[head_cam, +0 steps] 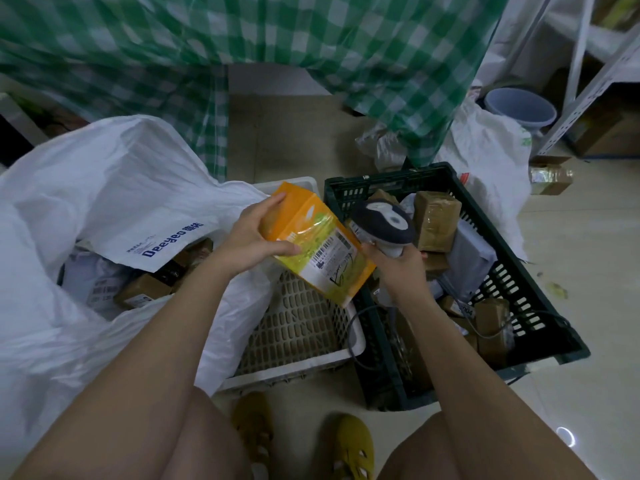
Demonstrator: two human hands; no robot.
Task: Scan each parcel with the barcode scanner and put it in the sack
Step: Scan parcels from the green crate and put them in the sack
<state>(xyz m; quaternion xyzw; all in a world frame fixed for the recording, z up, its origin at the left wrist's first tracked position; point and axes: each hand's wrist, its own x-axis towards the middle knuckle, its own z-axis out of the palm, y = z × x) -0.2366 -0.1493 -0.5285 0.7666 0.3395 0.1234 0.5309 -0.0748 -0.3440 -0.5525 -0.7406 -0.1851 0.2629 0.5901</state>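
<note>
Left of the white basket (356, 344) a big white sack (114, 188) gapes open, its edge draped over the basket's left rim; brown boxes and grey bags lie inside it. Above the basket the left hand (254, 239) grips an orange and yellow parcel (320, 242), fingers curled over its upper left end and thumb pressed on its face. The parcel tilts down to the right, its white label with barcode turned up. Just right of the basket's upper corner the right hand (398, 263) closes round the handle of the scanner (382, 223), whose dark head points at the parcel, almost touching its right edge. A grey cable (353, 327) loops down from the handle over the basket's right rim. Directly right of the basket stands a dark green crate (540, 251) holding brown taped parcels (436, 220) and a grey bag (471, 251). Below the basket, two yellow shoes (349, 448) rest on the tiled floor (588, 271).
</note>
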